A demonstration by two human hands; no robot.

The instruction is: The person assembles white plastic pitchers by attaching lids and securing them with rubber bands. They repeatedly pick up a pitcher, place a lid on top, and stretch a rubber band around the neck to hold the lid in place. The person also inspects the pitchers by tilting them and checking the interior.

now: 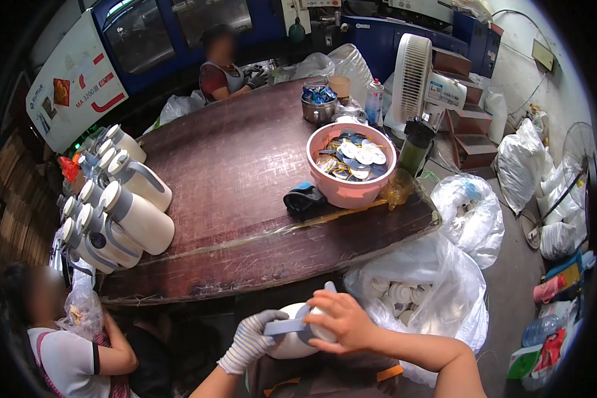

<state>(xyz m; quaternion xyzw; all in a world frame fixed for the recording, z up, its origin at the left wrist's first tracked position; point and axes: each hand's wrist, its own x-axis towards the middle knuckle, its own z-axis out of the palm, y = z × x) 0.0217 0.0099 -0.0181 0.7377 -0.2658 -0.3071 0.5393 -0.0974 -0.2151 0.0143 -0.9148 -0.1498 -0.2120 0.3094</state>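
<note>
A white insulated jug [286, 346] with a grey handle [286, 327] is held close to my body, below the near edge of the table. My left hand [250, 341], in a striped knit glove, is closed round the handle's outer side. Bare, my right hand [343, 322] curls its fingers over the jug's white lid [321, 326], partly hiding it. A grey spout-like tip sticks up behind those fingers. To the right of the jug, an open clear plastic bag [457, 285] contains several white lids [399, 292].
Several finished-looking white jugs [142, 219] stand on the left of the brown table [225, 166]. A pink bucket [343, 189] of white and dark discs, a metal pot [319, 109], a dark bottle [417, 142] and a fan [411, 76] are right. Co-workers sit left [79, 351] and far.
</note>
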